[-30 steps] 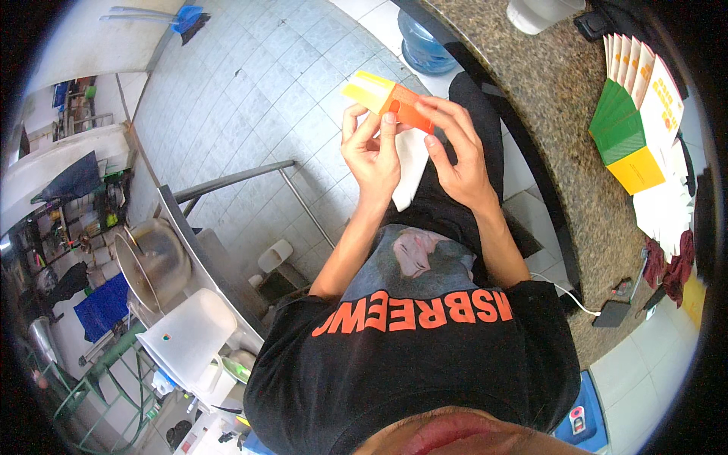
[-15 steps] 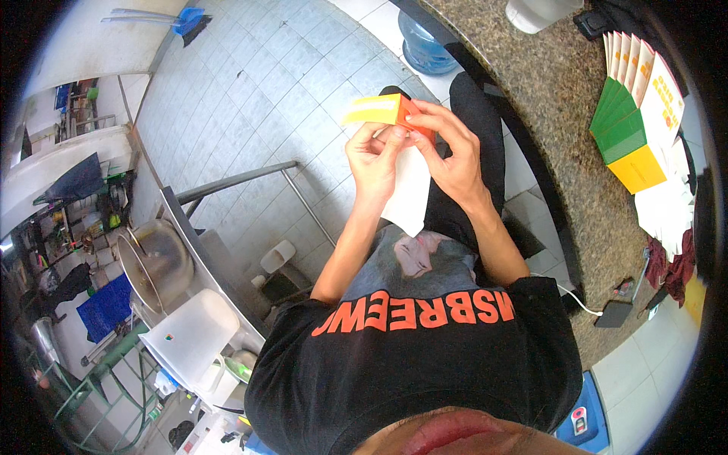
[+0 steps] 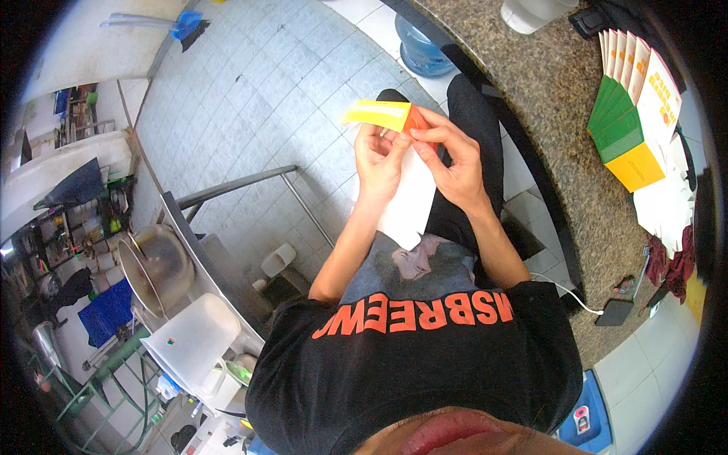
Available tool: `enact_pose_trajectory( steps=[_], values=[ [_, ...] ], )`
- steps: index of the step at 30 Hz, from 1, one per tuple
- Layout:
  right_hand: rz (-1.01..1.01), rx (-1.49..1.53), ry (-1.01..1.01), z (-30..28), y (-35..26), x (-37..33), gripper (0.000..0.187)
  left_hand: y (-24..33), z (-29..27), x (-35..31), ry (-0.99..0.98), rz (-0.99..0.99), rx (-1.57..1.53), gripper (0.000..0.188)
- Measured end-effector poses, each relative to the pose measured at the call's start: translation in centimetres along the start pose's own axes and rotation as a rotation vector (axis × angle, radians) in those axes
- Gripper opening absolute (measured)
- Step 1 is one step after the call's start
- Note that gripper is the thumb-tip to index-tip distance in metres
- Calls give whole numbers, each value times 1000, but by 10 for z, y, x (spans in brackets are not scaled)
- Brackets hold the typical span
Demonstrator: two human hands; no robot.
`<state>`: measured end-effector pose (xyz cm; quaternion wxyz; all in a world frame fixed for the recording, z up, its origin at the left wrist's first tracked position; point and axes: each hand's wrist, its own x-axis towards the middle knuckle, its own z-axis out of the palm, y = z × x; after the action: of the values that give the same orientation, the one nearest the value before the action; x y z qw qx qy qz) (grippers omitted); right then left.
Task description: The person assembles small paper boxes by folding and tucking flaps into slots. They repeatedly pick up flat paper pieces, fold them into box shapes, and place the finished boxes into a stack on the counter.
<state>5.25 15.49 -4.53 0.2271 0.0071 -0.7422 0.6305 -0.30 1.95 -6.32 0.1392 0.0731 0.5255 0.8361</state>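
In front of my body I hold a folded card carton [image 3: 385, 116] with yellow and orange faces and a long white side that hangs toward my shirt. My left hand [image 3: 379, 167] grips it from the left, thumb against the fold below the yellow panel. On the other side my right hand [image 3: 460, 163] pinches the orange part near the crease, its thumb and fingers close to the left thumb. The carton's inner folds are partly hidden by my fingers.
To the right is a speckled stone counter [image 3: 523, 98] bearing a fanned stack of green, yellow and white cartons [image 3: 618, 129], a white tub [image 3: 535, 11] and a dark phone-like device [image 3: 614, 312] with a cable. A blue water jug [image 3: 425, 49] stands beyond. A metal rail [image 3: 239, 182] and pot [image 3: 163, 265] are left.
The carton has turned a little in my hands: its yellow panel has shifted right and the lower white end has swung left and down. Both hands keep their hold.
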Motion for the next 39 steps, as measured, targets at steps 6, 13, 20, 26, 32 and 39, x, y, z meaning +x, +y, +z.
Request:
enact_pose_trajectory(
  steps=[6, 13, 20, 26, 32, 39],
  values=[
    [-8, -110, 88, 14, -1, 1, 15, -3, 3, -14, 97, -30, 121, 24],
    [73, 53, -25, 1, 16, -3, 33, 32, 7, -3, -6, 56, 395, 19],
    [415, 191, 56, -29, -3, 21, 75, 57, -16, -4, -623, 532, 1284, 25],
    [564, 233, -8, -19, 45, 8, 57, 58, -27, -31, -311, 705, 1405, 27],
    [378, 70, 6, 11, 54, -13, 52, 41, -43, -12, 337, 440, 665, 41],
    [149, 1, 55, 5, -9, 5, 33, 55, -42, 9, 144, 773, 995, 31]
  ],
)
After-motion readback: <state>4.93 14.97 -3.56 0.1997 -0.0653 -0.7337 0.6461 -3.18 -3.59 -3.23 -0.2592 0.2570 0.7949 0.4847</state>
